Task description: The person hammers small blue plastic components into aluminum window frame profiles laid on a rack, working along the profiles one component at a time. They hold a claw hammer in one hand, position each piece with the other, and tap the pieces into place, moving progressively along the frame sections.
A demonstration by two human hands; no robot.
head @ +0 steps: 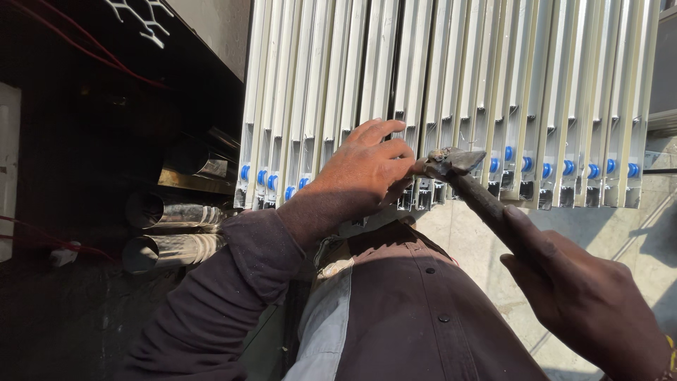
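A row of long white aluminium frame profiles (451,77) lies side by side, their near ends fitted with small blue rollers (566,168). My left hand (367,173) rests on the profile ends near the middle, fingers pinched together at the hammer's head; whatever they pinch is too small to see. My right hand (585,296) grips the dark handle of a worn metal hammer (455,162), whose head sits right at the profile ends beside my left fingertips.
Shiny metal pipes (176,212) lie stacked in shadow at the left. A pale stone floor (479,247) shows below the profiles. My dark shirt fills the bottom of the view. Red cables (84,49) cross the dark upper left.
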